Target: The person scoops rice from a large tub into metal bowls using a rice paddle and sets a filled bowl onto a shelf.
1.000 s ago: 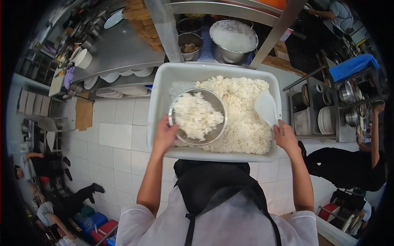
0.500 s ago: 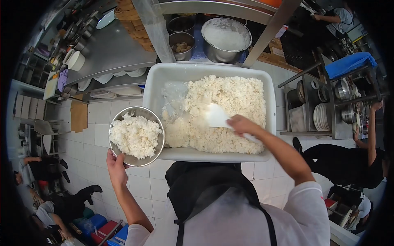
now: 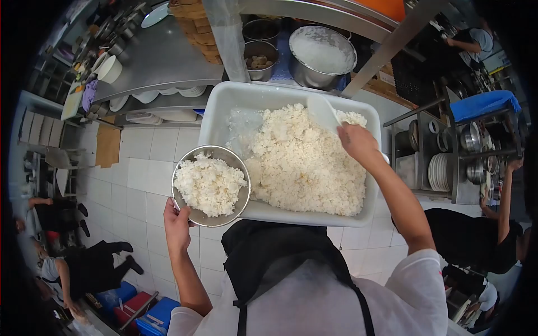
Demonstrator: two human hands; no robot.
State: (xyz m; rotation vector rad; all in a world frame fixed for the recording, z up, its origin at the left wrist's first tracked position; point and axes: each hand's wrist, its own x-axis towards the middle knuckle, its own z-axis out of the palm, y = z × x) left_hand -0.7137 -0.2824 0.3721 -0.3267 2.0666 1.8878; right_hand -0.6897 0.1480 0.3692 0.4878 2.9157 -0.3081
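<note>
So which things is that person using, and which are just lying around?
Being used: metal bowl, in the left hand; white paddle, in the right hand; big tub; rice.

Seemingly just lying around: purple cloth; stacked plates; woven baskets.

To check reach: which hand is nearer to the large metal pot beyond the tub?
Right. The right hand is over the tub, short of the pot; the left hand holds the bowl farther away, leftward.

Behind the fingers (image 3: pixel 341 133) of the right hand (image 3: pixel 360 143), a faint dark marking (image 3: pixel 347 136) is showing. Farther back, the person is wearing a whitish shirt (image 3: pixel 314 305) with short sleeves (image 3: pixel 414 288) and a black apron (image 3: pixel 272 255), its narrow straps (image 3: pixel 242 318) crossing the shirt.
</note>
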